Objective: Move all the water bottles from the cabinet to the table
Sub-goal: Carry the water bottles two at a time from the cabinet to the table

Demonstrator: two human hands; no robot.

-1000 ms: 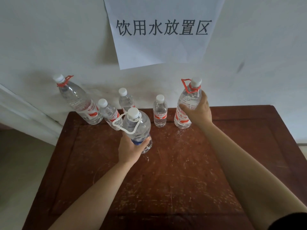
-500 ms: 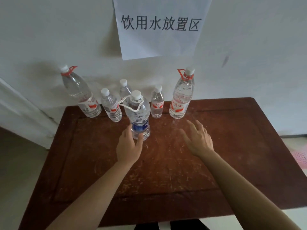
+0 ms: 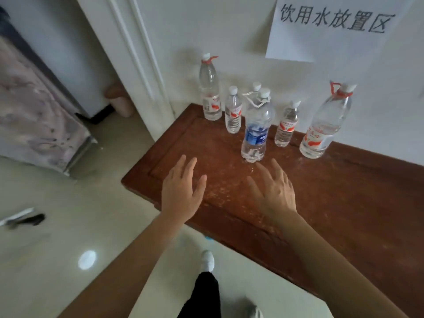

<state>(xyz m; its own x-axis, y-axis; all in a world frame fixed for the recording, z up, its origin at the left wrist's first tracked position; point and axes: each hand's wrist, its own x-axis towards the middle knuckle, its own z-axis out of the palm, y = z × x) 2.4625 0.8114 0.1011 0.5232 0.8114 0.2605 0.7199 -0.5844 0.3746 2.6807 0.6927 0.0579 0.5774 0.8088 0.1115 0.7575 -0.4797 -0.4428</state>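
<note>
Well, both hands are empty: the left hand (image 3: 181, 191) and the right hand (image 3: 273, 191) are palm down with fingers straight and a little spread, over the tabletop (image 3: 344, 203) near its near-left corner. I cannot tell whether they brush the wood. 6 bottles stand upright toward the far-left corner. A tall red-ringed bottle (image 3: 209, 92) is closest to that corner, and a small bottle (image 3: 233, 111) stands just beside it. Another small bottle shows only as a white cap (image 3: 256, 85) behind the blue-label bottle (image 3: 257, 131). Further right along the far edge are a small red-label bottle (image 3: 286, 127) and a large red-ringed bottle (image 3: 321, 127), under the paper sign (image 3: 332, 26) on the wall. The blue-label bottle stands forward of the row, just beyond the right hand's fingertips. The cabinet is out of sight, so I cannot say how many bottles are left in it. My guess is that the step in hand is going back for more. To do that well, the hands should lift clear before swinging away, so a finger does not clip the blue-label bottle, which looks top-heavy with its loop handle. The next bottles would sit best on the bare wood toward the right edge, set down upright and apart from the row, with the big ones held low on the body and not by the ring.
</note>
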